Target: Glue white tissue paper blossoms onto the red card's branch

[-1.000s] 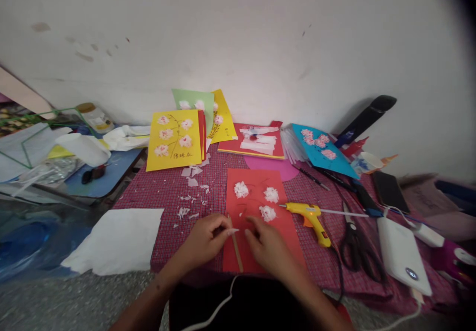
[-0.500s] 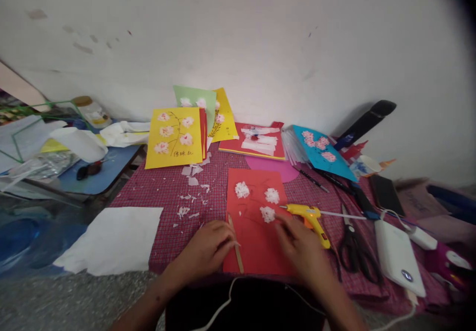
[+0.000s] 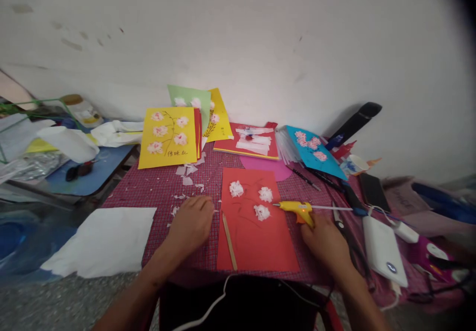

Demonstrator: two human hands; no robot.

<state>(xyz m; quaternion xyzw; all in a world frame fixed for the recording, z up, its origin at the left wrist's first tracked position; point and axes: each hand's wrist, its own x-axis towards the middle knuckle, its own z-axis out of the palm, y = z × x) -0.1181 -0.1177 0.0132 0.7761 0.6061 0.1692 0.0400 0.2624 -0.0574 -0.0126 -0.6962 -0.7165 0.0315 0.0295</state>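
The right hand (image 3: 325, 237) is wrapped around the handle of the yellow glue gun (image 3: 299, 207). The gun's tip points left, over the right side of the red sheet (image 3: 260, 247). Three white flowers (image 3: 262, 212) sit on the sheet, and a flat stick (image 3: 229, 242) lies along its left side. The left hand (image 3: 191, 222) is curled over the checked cloth (image 3: 204, 259) by white scraps (image 3: 186, 171); one cannot tell if it holds anything. Black scissors (image 3: 353, 247) lie beside the right hand.

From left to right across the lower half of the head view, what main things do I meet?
White sheet → left hand → red paper → right hand → white power bank.
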